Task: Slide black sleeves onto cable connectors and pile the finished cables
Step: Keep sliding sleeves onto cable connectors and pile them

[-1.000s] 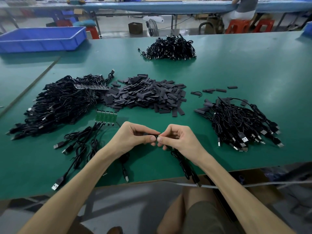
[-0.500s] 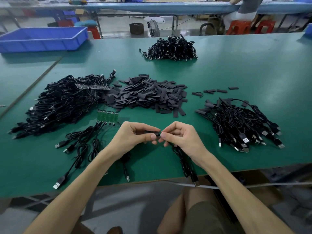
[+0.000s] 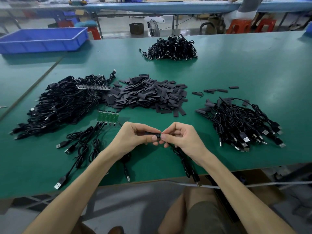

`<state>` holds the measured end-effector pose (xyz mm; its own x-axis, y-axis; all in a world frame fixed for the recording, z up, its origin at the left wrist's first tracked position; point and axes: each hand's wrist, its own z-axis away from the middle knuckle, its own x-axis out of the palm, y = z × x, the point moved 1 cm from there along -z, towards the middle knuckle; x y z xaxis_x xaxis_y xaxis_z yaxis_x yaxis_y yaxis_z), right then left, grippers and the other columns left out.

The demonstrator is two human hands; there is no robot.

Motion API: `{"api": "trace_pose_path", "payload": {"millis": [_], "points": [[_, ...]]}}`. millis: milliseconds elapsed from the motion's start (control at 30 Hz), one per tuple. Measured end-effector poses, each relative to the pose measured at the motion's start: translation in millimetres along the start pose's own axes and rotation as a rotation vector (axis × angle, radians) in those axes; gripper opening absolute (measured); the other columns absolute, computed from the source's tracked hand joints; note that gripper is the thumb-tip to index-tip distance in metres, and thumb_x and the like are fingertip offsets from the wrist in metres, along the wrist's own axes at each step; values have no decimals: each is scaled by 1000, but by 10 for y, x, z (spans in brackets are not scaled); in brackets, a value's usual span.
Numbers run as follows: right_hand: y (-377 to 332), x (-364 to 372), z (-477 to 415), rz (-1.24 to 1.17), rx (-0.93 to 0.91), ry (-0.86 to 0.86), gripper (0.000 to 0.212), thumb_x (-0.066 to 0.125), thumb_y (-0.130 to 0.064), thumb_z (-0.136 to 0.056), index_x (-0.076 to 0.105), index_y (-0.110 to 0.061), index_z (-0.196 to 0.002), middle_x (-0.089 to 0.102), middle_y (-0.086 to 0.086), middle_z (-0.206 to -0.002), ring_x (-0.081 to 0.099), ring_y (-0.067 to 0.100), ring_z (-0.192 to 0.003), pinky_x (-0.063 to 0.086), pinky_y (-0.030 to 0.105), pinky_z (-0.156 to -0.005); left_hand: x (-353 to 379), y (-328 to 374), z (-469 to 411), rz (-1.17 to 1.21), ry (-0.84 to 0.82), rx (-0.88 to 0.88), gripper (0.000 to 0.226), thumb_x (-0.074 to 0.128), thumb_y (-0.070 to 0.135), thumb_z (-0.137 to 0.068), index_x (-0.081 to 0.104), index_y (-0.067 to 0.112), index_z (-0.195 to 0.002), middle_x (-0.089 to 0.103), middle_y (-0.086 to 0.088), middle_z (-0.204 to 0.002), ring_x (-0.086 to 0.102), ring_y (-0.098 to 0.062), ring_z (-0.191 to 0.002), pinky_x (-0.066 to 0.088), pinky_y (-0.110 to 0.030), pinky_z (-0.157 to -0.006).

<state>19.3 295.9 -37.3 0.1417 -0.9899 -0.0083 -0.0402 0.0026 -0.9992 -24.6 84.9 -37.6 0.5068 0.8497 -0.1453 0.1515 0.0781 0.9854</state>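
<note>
My left hand (image 3: 133, 139) pinches a black sleeve (image 3: 152, 133) between thumb and fingers, just above the green table near its front edge. My right hand (image 3: 181, 138) pinches the end of a black cable (image 3: 185, 163) right against the sleeve's right end; the cable hangs down past the table edge. The connector itself is hidden by my fingers. A heap of loose black sleeves (image 3: 146, 96) lies beyond my hands. A large heap of black cables (image 3: 60, 103) lies at the left. Another cable pile (image 3: 241, 122) with sleeves and USB plugs lies at the right.
A strip of small green circuit boards (image 3: 108, 116) with several cables attached lies left of my left hand. A further cable pile (image 3: 172, 48) sits at the far middle. A blue bin (image 3: 42, 40) stands at the far left. A few stray sleeves (image 3: 217, 90) lie right of the heap.
My hands have stayed together in the same spot. More of the black sleeve now shows between my left thumb and fingers.
</note>
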Motion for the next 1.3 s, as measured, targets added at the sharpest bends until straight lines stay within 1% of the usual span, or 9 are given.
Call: {"api": "trace_pose_path", "payload": {"millis": [200, 300, 433, 533, 667, 900, 1100, 1200, 1300], "points": [[-1, 17, 2, -8, -4, -8, 13, 75, 3, -89, 65, 9, -94, 78, 13, -77, 72, 10, -61, 48, 11, -54, 3, -4, -6, -10, -12, 2, 24, 82, 18, -81, 80, 16, -105, 78, -12, -90, 74, -20, -81, 57, -27, -77], [9, 5, -13, 3, -1, 16, 12, 78, -5, -89, 68, 0, -95, 79, 12, -82, 72, 13, -64, 47, 13, -56, 6, -1, -13, 29, 0, 9, 25, 81, 15, -82, 79, 14, -107, 78, -13, -91, 75, -20, -82, 55, -22, -74], [46, -26, -25, -7, -12, 70, 12, 80, -12, -90, 69, -9, -95, 80, 11, -87, 72, 15, -69, 47, 16, -58, -37, -6, -8, 116, 105, 10, 24, 77, 15, -86, 77, 15, -110, 78, -12, -95, 74, -17, -84, 55, -20, -71], [65, -48, -23, -23, -26, 79, 12, 81, -13, -89, 70, -10, -95, 80, 12, -88, 73, 15, -70, 49, 15, -60, -44, -14, 4, 175, 95, 11, 22, 72, 13, -90, 76, 12, -112, 77, -18, -99, 76, -23, -93, 56, -21, -71], [72, -49, -18, -28, -36, 80, 12, 81, -12, -89, 71, -10, -96, 80, 12, -88, 73, 15, -70, 49, 15, -60, -34, -12, 8, 207, 100, 11, 22, 70, 13, -91, 76, 11, -112, 77, -18, -99, 76, -22, -91, 55, -20, -70], [54, -58, -14, -36, -21, 71, 13, 82, -13, -88, 70, -10, -94, 80, 13, -87, 71, 16, -69, 49, 17, -59, -40, 5, 10, 241, 75, 4, 19, 68, 13, -92, 76, 10, -109, 76, -19, -103, 76, -26, -95, 56, -20, -69], [37, -60, -8, -50, -24, 81, 13, 82, -11, -87, 70, -10, -92, 79, 13, -85, 70, 16, -68, 49, 17, -59, -58, 24, 32, 226, 47, 7, 20, 68, 15, -93, 75, 10, -111, 76, -20, -106, 75, -30, -98, 57, -23, -72], [47, -62, -15, -56, -25, 87, 13, 82, -11, -86, 70, -10, -91, 79, 14, -85, 70, 16, -67, 49, 17, -59, -31, 48, 22, 150, 60, 18, 20, 75, 19, -88, 76, 12, -107, 74, -22, -101, 76, -33, -87, 56, -25, -69], [61, -58, -14, -36, -15, 63, 14, 83, -11, -86, 70, -8, -91, 79, 14, -85, 70, 16, -66, 49, 17, -59, 24, 23, 8, -29, 101, 49, 18, 80, 20, -83, 78, 12, -99, 74, -15, -83, 71, -22, -67, 54, -23, -65]]}}
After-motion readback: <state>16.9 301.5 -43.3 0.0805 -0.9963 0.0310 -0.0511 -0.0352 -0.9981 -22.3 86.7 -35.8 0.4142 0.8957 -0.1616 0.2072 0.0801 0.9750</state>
